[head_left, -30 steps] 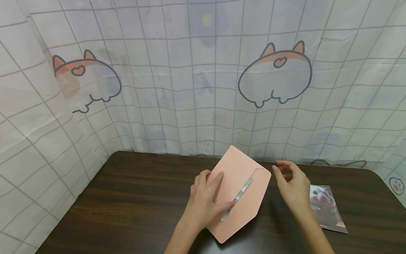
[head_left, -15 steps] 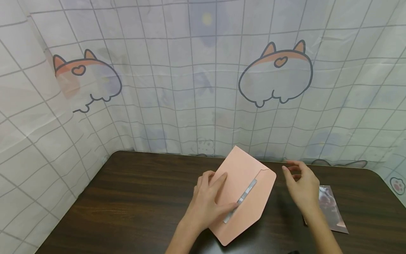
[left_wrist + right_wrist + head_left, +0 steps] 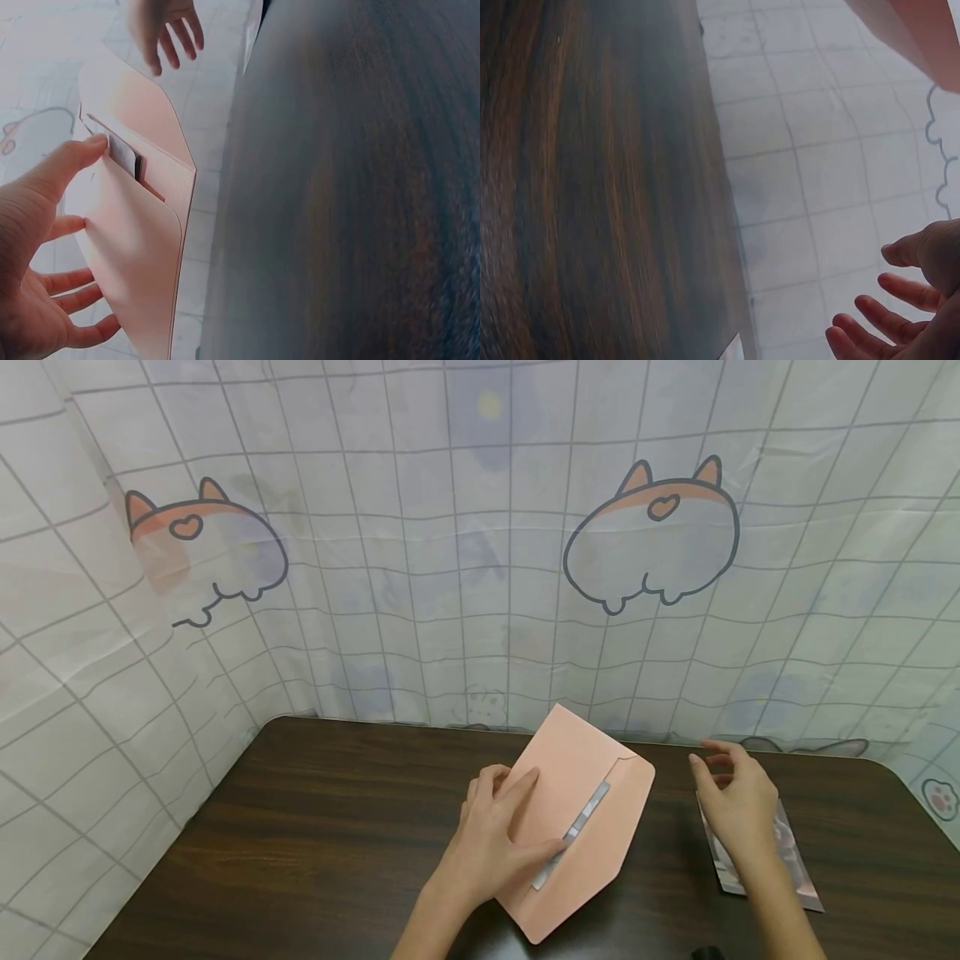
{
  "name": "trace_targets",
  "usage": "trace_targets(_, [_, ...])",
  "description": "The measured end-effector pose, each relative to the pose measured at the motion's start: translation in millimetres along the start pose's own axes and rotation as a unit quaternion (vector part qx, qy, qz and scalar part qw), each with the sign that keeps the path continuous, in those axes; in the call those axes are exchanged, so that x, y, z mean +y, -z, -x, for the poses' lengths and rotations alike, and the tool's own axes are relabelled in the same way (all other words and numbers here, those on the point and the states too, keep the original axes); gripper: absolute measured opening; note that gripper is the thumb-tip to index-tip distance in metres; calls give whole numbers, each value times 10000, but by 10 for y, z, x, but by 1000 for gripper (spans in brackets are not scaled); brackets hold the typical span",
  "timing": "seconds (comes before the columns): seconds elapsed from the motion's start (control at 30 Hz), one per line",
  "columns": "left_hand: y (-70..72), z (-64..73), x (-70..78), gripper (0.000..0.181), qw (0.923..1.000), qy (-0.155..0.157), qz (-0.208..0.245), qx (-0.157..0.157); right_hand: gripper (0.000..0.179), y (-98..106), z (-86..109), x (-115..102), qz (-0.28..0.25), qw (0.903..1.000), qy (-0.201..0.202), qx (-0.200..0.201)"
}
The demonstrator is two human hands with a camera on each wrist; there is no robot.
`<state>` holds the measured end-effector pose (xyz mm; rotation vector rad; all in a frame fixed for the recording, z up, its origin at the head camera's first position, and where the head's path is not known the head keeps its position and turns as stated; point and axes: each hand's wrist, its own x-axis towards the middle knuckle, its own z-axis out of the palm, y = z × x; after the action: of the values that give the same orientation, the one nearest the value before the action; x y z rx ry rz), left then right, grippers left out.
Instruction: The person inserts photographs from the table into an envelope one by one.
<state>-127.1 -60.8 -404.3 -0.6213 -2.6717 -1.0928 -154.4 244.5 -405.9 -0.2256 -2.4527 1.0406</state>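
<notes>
Fingers (image 3: pixel 64 281) of the left hand (image 3: pixel 483 843) stand spread along one long side of a pink envelope (image 3: pixel 566 752), gripping it, with the thumb (image 3: pixel 536 852) reaching across its front. How far the other fingertips go behind the paper is hidden. Under that thumb runs a grey card (image 3: pixel 595 799), only a narrow strip of it showing from the slot of the pocket; it sticks out on both sides of the thumb tip. To the right of the thumb lies the raised flap, its fold parallel to the strip. The envelope is tilted, and whether its near corner touches the table (image 3: pixel 315 835) below the fingers I cannot tell.

Well apart to the right, the right hand (image 3: pixel 738 802) holds nothing; its fingers curve loosely, thumb standing away from them. Below that hand, partly covered by the forearm, a glossy picture sheet (image 3: pixel 792 864) rests on the tabletop. Beyond all the fingertips hangs a checked cloth (image 3: pixel 420 568) with corgi drawings (image 3: pixel 652 552).
</notes>
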Motion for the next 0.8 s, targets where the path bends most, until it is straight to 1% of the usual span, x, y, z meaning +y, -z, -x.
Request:
trace_targets(0.17, [11,-5,13,80,9998,119,85,-113,39,32,-21,59,94,9999,-116,-81])
trace_targets(0.3, [20,-1,17,81,9995,201,136,-191,39,62,-26,94,208,9997,-114,-34])
trace_targets(0.57, [28,3,18,81,9992,256,212,-213,40,121,-47,210,377,9990,-241,-91])
trace_targets(0.8, [30,3,14,81,9994,214,186,-188,41,153,-73,289,446,9981,-398,-122])
